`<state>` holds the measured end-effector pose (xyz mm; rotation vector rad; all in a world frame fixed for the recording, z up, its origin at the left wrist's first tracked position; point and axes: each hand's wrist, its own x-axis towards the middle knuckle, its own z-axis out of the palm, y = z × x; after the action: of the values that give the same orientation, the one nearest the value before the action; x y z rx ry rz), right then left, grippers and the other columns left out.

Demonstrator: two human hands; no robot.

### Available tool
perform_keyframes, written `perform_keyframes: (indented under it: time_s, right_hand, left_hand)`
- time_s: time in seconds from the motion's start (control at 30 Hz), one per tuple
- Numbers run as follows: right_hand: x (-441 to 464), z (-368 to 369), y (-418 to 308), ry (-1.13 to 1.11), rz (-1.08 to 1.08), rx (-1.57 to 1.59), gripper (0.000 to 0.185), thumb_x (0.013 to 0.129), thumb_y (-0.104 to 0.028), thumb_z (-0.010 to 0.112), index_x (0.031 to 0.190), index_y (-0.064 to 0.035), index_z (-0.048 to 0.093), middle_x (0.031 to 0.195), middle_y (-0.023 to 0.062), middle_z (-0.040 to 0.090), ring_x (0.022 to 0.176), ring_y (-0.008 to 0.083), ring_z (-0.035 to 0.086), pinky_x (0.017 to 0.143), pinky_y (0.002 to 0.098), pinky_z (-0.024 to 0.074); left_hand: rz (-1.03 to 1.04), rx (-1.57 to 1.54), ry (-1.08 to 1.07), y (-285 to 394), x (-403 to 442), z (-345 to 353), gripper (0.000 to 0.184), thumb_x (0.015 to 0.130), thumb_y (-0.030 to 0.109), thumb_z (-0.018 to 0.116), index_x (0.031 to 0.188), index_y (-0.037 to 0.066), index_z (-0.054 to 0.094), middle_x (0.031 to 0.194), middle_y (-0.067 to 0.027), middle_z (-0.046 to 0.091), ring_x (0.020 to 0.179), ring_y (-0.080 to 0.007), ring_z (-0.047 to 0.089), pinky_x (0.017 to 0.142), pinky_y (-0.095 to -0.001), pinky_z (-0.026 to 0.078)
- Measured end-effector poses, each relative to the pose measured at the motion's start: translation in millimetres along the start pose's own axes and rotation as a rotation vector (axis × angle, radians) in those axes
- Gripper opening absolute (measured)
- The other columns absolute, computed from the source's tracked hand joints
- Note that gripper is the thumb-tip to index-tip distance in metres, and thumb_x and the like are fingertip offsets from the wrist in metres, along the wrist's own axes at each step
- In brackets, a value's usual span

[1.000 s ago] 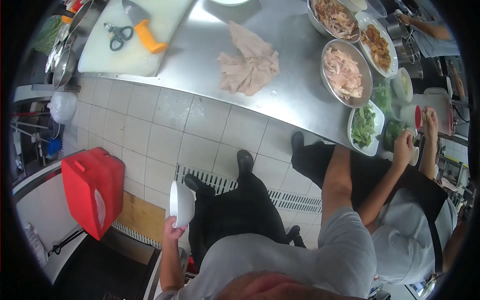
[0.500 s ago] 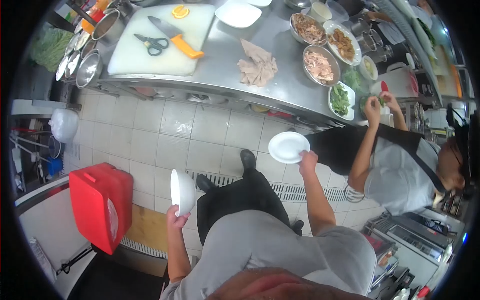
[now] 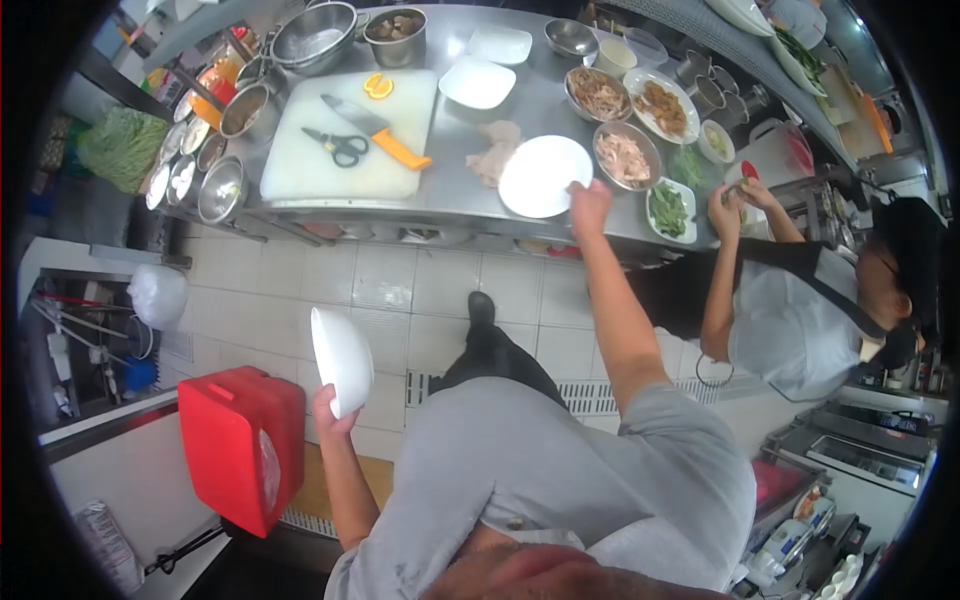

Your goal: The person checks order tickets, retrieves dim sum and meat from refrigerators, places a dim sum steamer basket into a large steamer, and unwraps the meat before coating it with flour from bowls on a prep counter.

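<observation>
The right hand (image 3: 590,208) pinches a round white plate's (image 3: 545,172) rim; the left hand (image 3: 332,412) grips a deep white bowl (image 3: 343,360), tipped sideways above the floor. The plate has swung to the steel table's (image 3: 455,140) front edge, reaching the work surface and partly hiding a crumpled beige cloth-like piece (image 3: 492,160). Its face looks smooth and plain.

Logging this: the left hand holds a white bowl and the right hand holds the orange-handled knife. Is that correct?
Not quite: the right hand holds a white plate; the orange-handled knife lies on the cutting board, as the head view shows. The left hand does hold a white bowl.
</observation>
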<state>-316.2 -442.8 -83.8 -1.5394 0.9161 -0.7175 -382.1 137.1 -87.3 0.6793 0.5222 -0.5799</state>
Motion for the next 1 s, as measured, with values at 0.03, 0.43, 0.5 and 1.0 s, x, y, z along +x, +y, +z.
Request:
perform_keyframes:
  time_s: [0.03,0.43,0.5,1.0]
  right_hand:
    - [4.6,18.3,-4.5,-0.036,-0.026,-0.073,0.019,0.076,-0.003,0.064,0.091,0.0079,0.067,0.081,0.0105,0.07,0.071,0.0152,0.062,0.066,0.0318,0.0488]
    - [61.8,-9.4,74.1,-0.268,0.1,-0.338,0.04,0.097,-0.031,0.06,0.073,-0.0004,0.054,0.057,0.0125,0.058,0.038,0.02,0.054,0.034,0.0331,0.0419]
    - [47.2,-10.8,7.1,-0.388,0.281,-0.453,0.032,0.093,-0.023,0.064,0.076,0.0046,0.063,0.057,0.0099,0.061,0.045,0.0162,0.061,0.041,0.0306,0.0471]
    - [-108.4,377.2,-393.4,-0.603,-1.398,-0.425,0.023,0.08,-0.014,0.074,0.101,-0.0041,0.069,0.099,0.0126,0.067,0.093,0.0313,0.063,0.081,0.04,0.0523]
  left_hand:
    - [0.015,-0.033,0.015,2.8,13.2,11.7,0.045,0.075,0.004,0.057,0.118,-0.009,0.054,0.096,-0.0177,0.067,0.07,-0.0307,0.067,0.053,-0.0409,0.056]
    - [0.071,0.118,0.007,60.8,66.5,130.8,0.05,0.072,0.003,0.063,0.12,-0.007,0.057,0.099,-0.0183,0.069,0.075,-0.0321,0.07,0.058,-0.0454,0.059]
    - [0.079,0.174,0.001,80.0,78.8,134.0,0.053,0.071,0.002,0.063,0.122,-0.007,0.056,0.101,-0.019,0.069,0.074,-0.0323,0.07,0.059,-0.0457,0.059]
    - [-0.002,-0.275,-0.395,267.7,208.1,74.4,0.055,0.076,0.004,0.061,0.129,-0.007,0.053,0.113,-0.0221,0.067,0.097,-0.0353,0.069,0.08,-0.0483,0.059]
